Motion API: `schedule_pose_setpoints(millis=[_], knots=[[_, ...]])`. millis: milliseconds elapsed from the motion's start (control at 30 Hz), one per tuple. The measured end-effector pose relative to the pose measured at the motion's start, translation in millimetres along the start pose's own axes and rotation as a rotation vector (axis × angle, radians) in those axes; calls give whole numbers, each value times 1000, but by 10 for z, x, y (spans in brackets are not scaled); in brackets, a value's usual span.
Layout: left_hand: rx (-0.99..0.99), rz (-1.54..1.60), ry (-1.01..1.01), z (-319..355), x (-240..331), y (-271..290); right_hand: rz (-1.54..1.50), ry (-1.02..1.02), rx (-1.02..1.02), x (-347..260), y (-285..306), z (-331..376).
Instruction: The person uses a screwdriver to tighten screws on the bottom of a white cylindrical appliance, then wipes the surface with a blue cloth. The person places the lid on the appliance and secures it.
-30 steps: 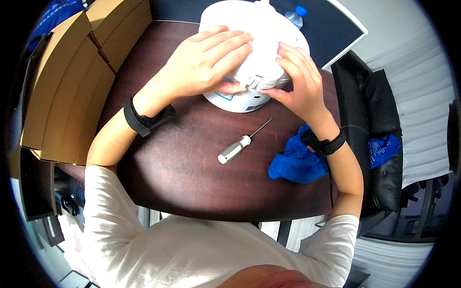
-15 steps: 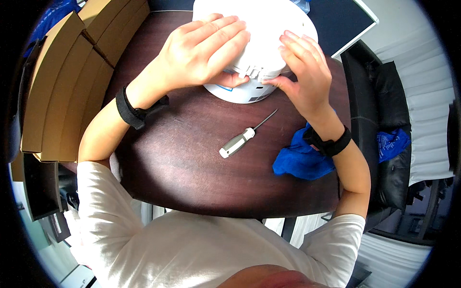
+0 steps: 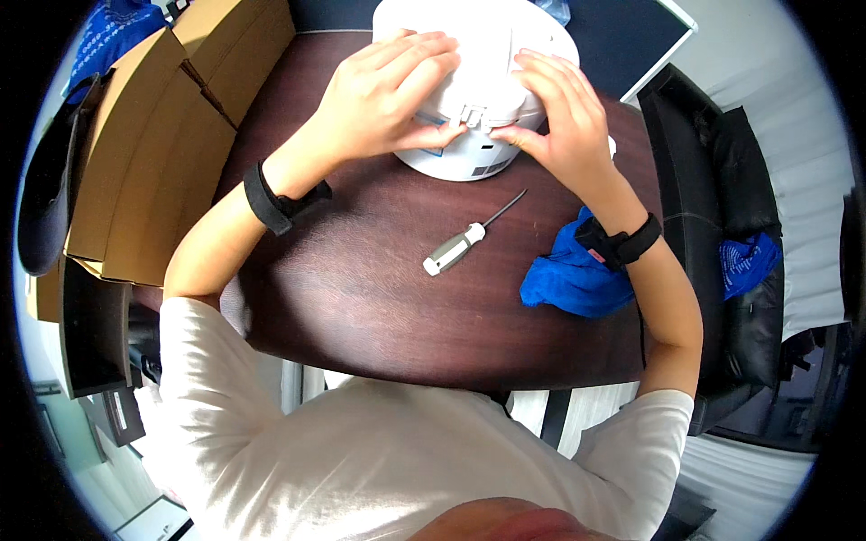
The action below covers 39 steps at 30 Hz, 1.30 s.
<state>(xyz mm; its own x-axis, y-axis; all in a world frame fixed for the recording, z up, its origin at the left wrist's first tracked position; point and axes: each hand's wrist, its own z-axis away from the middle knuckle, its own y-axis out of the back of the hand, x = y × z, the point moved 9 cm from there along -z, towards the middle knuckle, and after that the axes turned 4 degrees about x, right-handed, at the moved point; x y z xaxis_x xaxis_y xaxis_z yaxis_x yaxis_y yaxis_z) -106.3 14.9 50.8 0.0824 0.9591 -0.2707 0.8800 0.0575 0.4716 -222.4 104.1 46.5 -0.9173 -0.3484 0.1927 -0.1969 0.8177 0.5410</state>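
A white round appliance (image 3: pixel 456 164) with a hinged-looking lid (image 3: pixel 483 63) stands at the far side of the table, cut off by the top edge. My left hand (image 3: pixel 383 95) lies over the lid's left part, fingers flat on top and thumb at the front rim. On the right part, my right hand (image 3: pixel 564 122) holds the rim the same way, its thumb beside the small front catch (image 3: pixel 473 115). Nearer to me lies a screwdriver (image 3: pixel 456 249) with a grey-and-white handle, its shaft pointing away to the right. A blue cloth (image 3: pixel 573 278) lies crumpled below my right wrist.
Brown cardboard boxes (image 3: pixel 153 162) line the table's left side. The dark wooden table (image 3: pixel 361 298) has a curved near edge close to my body. To the right stands a black sofa (image 3: pixel 722 207) with a blue bag (image 3: pixel 750 266) on it.
The view has shifted slightly. Both hands remain on the lid's rim, and the front catch shows more plainly between the thumbs. The screwdriver and cloth lie as before.
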Motion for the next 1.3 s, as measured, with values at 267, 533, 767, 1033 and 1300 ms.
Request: schedule_pose_setpoints(millis=[267,533,767,1033,1300], knots=[[-114,-169,24,-115,-45,-128,110,-63,5,-71,-83,34],[-67,-210,-43,-78,-12,-134,101,-58,57,-77,-82,99],[-116,-129,37,-12,-86,-152,25,-68,-79,-7,-40,-7],[-330,290,154,-13,-617,-190,-135,-454,37,957,286,182],[-559,261,752,142,-1507,-859,-538,-1158,-103,1679,-556,288]])
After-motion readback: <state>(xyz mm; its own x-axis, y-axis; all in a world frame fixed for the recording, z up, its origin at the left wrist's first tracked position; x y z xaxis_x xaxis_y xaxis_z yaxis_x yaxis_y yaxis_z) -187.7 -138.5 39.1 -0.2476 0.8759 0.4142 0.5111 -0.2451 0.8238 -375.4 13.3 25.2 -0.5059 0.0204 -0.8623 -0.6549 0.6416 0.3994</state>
